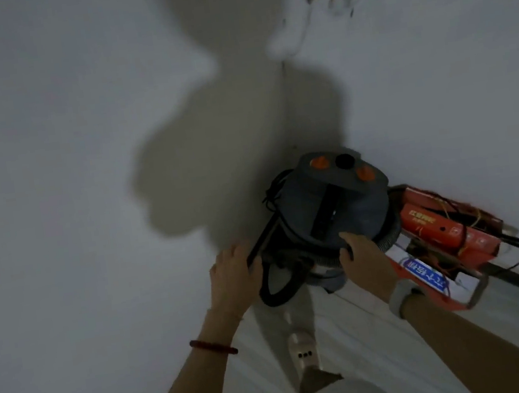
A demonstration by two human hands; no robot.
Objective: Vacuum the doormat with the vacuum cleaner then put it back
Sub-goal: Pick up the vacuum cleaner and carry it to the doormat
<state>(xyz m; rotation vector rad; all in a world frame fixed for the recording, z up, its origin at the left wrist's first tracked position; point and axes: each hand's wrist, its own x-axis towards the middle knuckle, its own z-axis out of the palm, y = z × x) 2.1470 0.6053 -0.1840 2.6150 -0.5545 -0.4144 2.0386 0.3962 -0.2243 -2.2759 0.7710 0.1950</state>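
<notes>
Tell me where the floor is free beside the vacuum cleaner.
Free: pale floor between the foot and the red crate. Crowded: the corner, where the vacuum cleaner sits against both walls, the crate at its right.

I see a vacuum cleaner (332, 206) with a dull grey plastic top and a ribbed black hose (389, 238) that looks like bendy plastic. The walls (64, 156) look smooth, white and matt. On the right, red boxes (433, 226) look a bit shiny.
</notes>
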